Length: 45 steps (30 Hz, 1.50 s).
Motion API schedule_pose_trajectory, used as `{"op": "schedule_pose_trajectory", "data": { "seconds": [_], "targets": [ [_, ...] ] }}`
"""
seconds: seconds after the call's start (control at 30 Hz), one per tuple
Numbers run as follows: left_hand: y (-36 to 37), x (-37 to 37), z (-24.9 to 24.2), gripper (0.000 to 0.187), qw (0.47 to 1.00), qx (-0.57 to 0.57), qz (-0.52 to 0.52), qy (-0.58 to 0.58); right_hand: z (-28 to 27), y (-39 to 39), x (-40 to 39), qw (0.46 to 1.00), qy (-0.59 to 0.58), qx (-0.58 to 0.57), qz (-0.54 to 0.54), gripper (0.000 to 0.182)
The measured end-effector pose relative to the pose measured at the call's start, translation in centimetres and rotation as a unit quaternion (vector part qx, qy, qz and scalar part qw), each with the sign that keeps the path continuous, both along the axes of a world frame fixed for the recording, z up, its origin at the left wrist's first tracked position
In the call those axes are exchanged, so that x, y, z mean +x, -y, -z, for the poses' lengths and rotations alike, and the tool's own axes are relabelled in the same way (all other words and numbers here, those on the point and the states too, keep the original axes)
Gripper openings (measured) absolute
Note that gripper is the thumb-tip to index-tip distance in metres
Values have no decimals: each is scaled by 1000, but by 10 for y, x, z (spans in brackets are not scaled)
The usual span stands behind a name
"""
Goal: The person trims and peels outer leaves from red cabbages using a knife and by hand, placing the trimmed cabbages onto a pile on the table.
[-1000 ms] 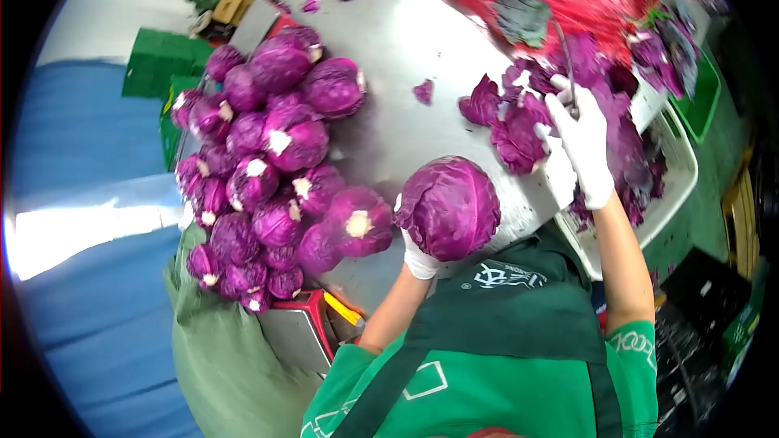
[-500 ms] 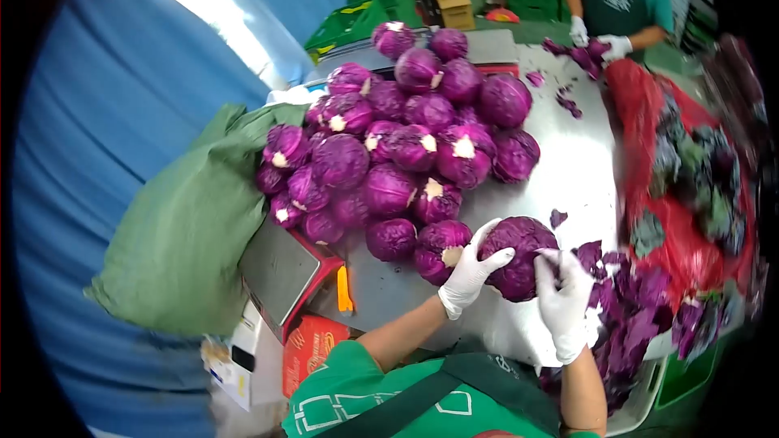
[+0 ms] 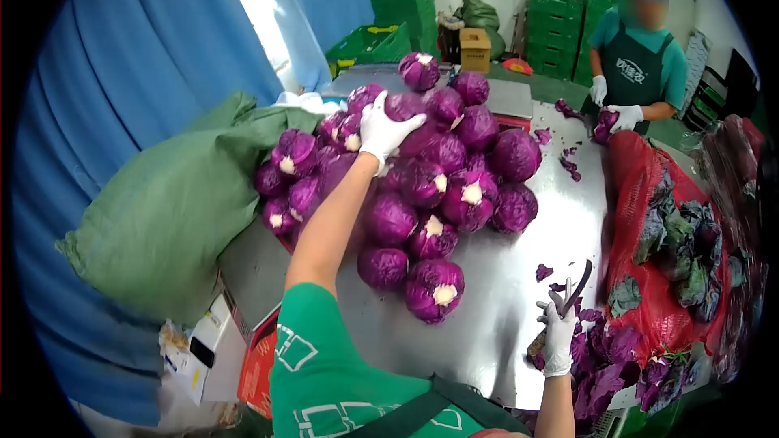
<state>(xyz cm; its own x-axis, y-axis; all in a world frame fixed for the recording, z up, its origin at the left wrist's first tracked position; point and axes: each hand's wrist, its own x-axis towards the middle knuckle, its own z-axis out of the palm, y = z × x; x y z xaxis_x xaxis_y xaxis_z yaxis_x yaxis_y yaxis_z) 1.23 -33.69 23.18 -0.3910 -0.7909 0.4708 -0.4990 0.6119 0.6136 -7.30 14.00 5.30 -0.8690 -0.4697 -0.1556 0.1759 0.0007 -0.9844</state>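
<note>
My left hand (image 3: pixel 386 131), in a white glove, reaches over the purple cabbage pile (image 3: pixel 391 217). Its thumb and fingers are spread round a cabbage (image 3: pixel 405 107) near the back of the heap. Low on the right, my gloved right hand (image 3: pixel 558 332) holds a knife (image 3: pixel 579 282) whose dark, curved blade points up. Purple loose leaves (image 3: pixel 602 365) lie beside and beyond this hand. Several cabbages in the pile show pale cut stems.
The steel table (image 3: pixel 479 292) runs under the pile. A green sack (image 3: pixel 174 215) lies at left, a red mesh bag (image 3: pixel 629 195) at right. Across the table a co-worker (image 3: pixel 637 61) handles a cabbage. Green crates (image 3: pixel 554 32) and a cardboard box (image 3: pixel 475 50) stand behind.
My left hand has moved from the near side of the table up to the pile with the cabbage. My right hand has left that cabbage, and a knife now shows in it. The view has tilted up.
</note>
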Motion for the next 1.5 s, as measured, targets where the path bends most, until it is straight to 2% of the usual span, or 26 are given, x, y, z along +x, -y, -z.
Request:
{"op": "schedule_pose_trajectory", "data": {
  "seconds": [0.07, 0.23, 0.3, 0.33, 0.37, 0.4, 0.43, 0.47, 0.5, 0.57, 0.63, 0.67, 0.7, 0.77, 0.8, 0.87, 0.93, 1.03, 1.1, 1.17, 1.2, 1.23, 1.3, 1.37, 1.43, 1.5],
  "targets": [
    [16, -10, -1, 114, 991, 4, -48, 129, 14, 2, -11, 999, 25, -29, 25, 65],
    [45, -33, -4, 114, 976, 34, 20, 214, 69, -8, -40, 994, 48, -49, 80, 67],
    [37, -47, -14, 109, 939, -38, -49, 337, 100, -23, -46, 989, 49, -49, 131, 64],
    [57, -51, -7, 101, 942, -43, -7, 334, 122, -33, -51, 985, 57, -35, 157, 64],
    [79, -49, 6, 93, 964, 34, 97, 243, 135, -52, -50, 979, 69, -22, 192, 64],
    [79, -49, 5, 90, 965, 39, 116, 231, 118, -69, -38, 963, 126, -69, 229, 65],
    [78, -50, 6, 93, 959, 86, 207, 171, 110, -85, -28, 954, 127, -84, 259, 65],
    [86, -58, 5, 95, 948, -69, 48, 308, 102, -102, -17, 944, 126, -100, 289, 65],
    [40, -63, -15, 96, 907, -135, -61, 394, 107, -123, -7, 950, 74, -67, 297, 64],
    [16, -77, -13, 94, 895, -277, -31, 349, 114, -170, 15, 939, 48, -86, 329, 66],
    [-35, -101, -14, 88, 901, -333, 47, 275, 94, -219, 35, 908, 111, -59, 399, 65],
    [-65, -116, -13, 78, 897, -366, 149, 200, 88, -244, 42, 885, 137, -63, 440, 64],
    [-93, -136, -9, 71, 876, -391, 243, 142, 98, -272, 46, 876, 97, -24, 471, 62],
    [-190, -167, -14, 65, 858, -275, 420, 111, 127, -325, 57, 849, -45, 105, 516, 59],
    [-218, -193, 2, 62, 829, -256, 493, 70, 134, -345, 66, 831, -25, 130, 541, 58],
    [-290, -232, 29, 56, 775, -281, 563, 64, 135, -354, 77, 817, -8, 151, 556, 57],
    [-350, -279, 65, 54, 712, -272, 635, 129, 115, -337, 80, 807, -29, 192, 557, 54],
    [-428, -356, 127, 50, 688, -226, 676, 136, 88, -306, 86, 785, -68, 252, 562, 50],
    [-452, -415, 162, 49, 731, -256, 627, 84, 86, -294, 89, 781, -99, 296, 540, 47],
    [-468, -449, 131, 56, 800, -163, 488, 309, 83, -288, 89, 789, -101, 275, 540, 46],
    [-463, -462, 143, 58, 839, -113, 443, 294, 77, -291, 90, 776, -94, 362, 507, 51],
    [-458, -470, 156, 61, 873, -62, 395, 280, 82, -294, 87, 771, -120, 309, 544, 57],
    [-462, -450, 173, 59, 871, -118, 432, 201, 82, -304, 77, 750, -162, 268, 583, 60],
    [-466, -399, 176, 64, 865, -166, 451, 143, 49, -304, 52, 734, -207, 296, 576, 59],
    [-463, -338, 196, 73, 847, -183, 492, 87, 31, -299, 19, 763, -227, 263, 545, 58],
    [-459, -290, 193, 68, 813, -160, 555, 74, 32, -279, -26, 798, -246, 149, 530, 51]
  ]
}}
